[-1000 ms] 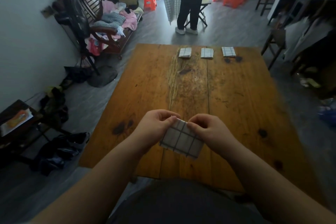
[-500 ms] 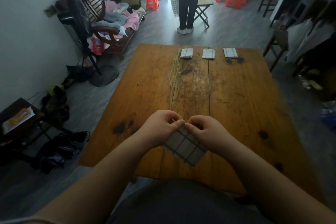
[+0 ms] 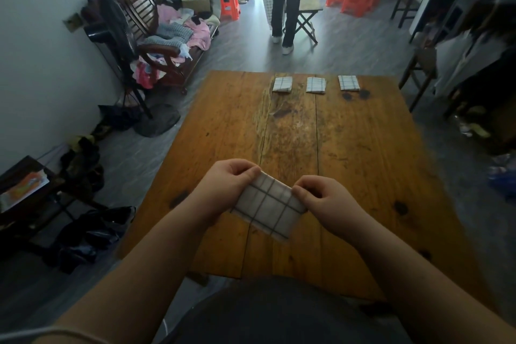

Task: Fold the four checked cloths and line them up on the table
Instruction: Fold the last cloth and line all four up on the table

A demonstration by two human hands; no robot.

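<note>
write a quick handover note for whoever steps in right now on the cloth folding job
Left hand: pinches the upper left corner of the white, dark-checked folded cloth, held over the near part of the brown wooden table.
Right hand: pinches the same cloth's right corner.
Done: three folded checked cloths lie in a row along the table's far edge: left cloth, middle cloth, right cloth.
Left to do: finish this fourth cloth and set it down in line with that row.
</note>
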